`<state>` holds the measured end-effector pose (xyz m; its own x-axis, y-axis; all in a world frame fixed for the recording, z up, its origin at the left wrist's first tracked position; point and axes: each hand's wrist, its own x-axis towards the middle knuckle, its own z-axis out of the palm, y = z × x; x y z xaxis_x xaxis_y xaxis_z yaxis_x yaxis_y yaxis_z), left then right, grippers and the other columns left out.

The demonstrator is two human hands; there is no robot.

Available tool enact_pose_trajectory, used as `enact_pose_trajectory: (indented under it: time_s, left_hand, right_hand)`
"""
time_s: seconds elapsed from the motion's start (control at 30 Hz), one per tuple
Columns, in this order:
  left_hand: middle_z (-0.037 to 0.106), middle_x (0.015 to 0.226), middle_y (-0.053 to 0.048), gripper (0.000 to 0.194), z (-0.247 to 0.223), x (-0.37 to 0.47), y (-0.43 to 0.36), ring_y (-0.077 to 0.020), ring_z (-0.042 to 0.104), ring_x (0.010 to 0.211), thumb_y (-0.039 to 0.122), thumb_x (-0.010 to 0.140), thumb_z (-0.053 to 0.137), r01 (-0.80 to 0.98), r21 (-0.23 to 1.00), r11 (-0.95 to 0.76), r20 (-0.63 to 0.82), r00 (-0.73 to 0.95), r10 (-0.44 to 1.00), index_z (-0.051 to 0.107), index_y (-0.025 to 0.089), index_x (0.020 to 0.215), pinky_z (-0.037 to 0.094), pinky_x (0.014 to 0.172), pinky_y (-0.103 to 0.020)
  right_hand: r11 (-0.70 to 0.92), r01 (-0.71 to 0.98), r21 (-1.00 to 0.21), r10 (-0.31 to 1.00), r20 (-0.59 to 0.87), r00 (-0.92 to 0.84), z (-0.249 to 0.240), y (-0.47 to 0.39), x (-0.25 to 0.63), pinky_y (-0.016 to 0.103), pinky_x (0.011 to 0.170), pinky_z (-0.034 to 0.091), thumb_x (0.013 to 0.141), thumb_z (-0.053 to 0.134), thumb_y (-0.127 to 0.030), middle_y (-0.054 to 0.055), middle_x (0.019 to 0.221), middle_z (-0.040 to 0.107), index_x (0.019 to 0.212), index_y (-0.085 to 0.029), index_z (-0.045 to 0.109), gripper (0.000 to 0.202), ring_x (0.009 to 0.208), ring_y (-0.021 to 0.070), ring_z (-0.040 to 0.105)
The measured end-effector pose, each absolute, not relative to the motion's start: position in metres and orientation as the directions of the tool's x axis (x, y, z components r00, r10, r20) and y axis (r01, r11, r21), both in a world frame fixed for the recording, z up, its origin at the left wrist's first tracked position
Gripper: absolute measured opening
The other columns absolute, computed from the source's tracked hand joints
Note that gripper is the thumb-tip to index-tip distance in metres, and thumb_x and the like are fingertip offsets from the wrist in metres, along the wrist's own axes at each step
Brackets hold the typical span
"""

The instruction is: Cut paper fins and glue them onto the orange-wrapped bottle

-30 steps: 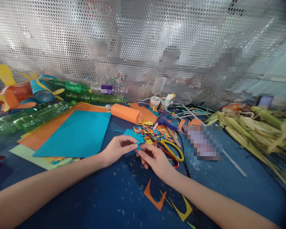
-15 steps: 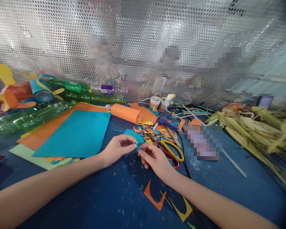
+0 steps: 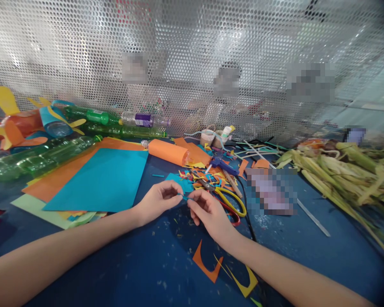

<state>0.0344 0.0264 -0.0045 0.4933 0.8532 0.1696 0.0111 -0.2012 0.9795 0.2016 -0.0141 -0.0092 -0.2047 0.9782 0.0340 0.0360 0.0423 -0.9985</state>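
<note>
Between the fingertips of both hands is a small blue paper strip [image 3: 185, 197]. My left hand [image 3: 161, 200] pinches its left end, and my right hand [image 3: 208, 211] pinches the right end. Just behind the hands lies a heap of orange, yellow and blue paper scraps [image 3: 219, 177]. Scissors with yellow and red handles [image 3: 233, 204] lie beside my right hand, partly hidden by it. To the left, a blue sheet [image 3: 99, 181] rests on a stack of coloured paper. A bottle wrapped in orange paper [image 3: 169, 152] lies behind my left hand.
Green bottles [image 3: 41, 157] and decorated bottles [image 3: 22, 123] lie at the left. A blue glue gun [image 3: 224, 165], its dark cable, a pixelated flat object [image 3: 272, 192] and dry husks [image 3: 333, 170] are at the right. Cut orange scraps [image 3: 208, 264] lie in front. Perforated metal [image 3: 185, 64] stands behind.
My two hands have drawn slightly apart, and the blue strip between them shows thinner and flatter. The view has shifted slightly.
</note>
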Motion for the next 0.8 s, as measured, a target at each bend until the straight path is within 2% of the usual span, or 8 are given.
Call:
enact_pose_trajectory:
  time_s: [0.17, 0.33, 0.63, 0.8]
  left_hand:
    - [0.054, 0.077, 0.000, 0.011, -0.0043, 0.0338, 0.0253, -0.0107, 0.050, 0.072, 0.022, 0.075, 0.059, -0.002, 0.980, -0.201, 0.174, 0.505, 0.845, 0.056, 0.014, 0.080, 0.041, 0.072, -0.025]
    - [0.057, 0.075, 0.001, 0.015, -0.0052, 0.0341, 0.0260, -0.0106, 0.052, 0.069, 0.026, 0.072, 0.063, 0.020, 0.989, -0.149, 0.121, 0.485, 0.866, 0.058, 0.014, 0.081, 0.042, 0.070, -0.025]
    - [0.061, 0.074, 0.000, 0.012, -0.0078, 0.0350, 0.0276, -0.0102, 0.055, 0.069, 0.024, 0.071, 0.065, 0.011, 0.990, -0.138, 0.119, 0.445, 0.888, 0.061, 0.014, 0.077, 0.044, 0.070, -0.023]
    - [0.060, 0.073, 0.001, 0.009, -0.0066, 0.0342, 0.0271, -0.0098, 0.055, 0.069, 0.022, 0.073, 0.064, -0.046, 0.989, -0.143, 0.149, 0.441, 0.885, 0.061, 0.015, 0.075, 0.043, 0.071, -0.022]
  right_hand:
    - [0.064, 0.031, -0.997, 0.983, 0.057, -0.176, -0.0093, -0.0139, 0.2024, 0.019, 0.040, 0.036, 0.080, 0.054, -0.033, -0.007, 0.053, 0.046, 0.080, -0.018, 0.047, 0.016, 0.041, 0.0063, 0.041]
    - [0.058, -0.006, -0.998, 0.984, 0.059, -0.168, -0.0098, -0.0132, 0.2034, 0.018, 0.038, 0.034, 0.080, 0.054, -0.032, -0.008, 0.052, 0.044, 0.080, -0.018, 0.048, 0.015, 0.041, 0.0057, 0.040]
    - [0.071, -0.018, -0.997, 0.983, 0.073, -0.167, -0.0114, -0.0122, 0.2040, 0.017, 0.037, 0.034, 0.081, 0.054, -0.031, -0.008, 0.051, 0.044, 0.080, -0.019, 0.049, 0.014, 0.041, 0.0056, 0.040]
    - [0.053, 0.010, -0.999, 0.978, 0.050, -0.200, -0.0093, -0.0129, 0.2033, 0.018, 0.036, 0.040, 0.079, 0.056, -0.034, -0.005, 0.060, 0.053, 0.081, -0.019, 0.048, 0.017, 0.043, 0.0069, 0.047]
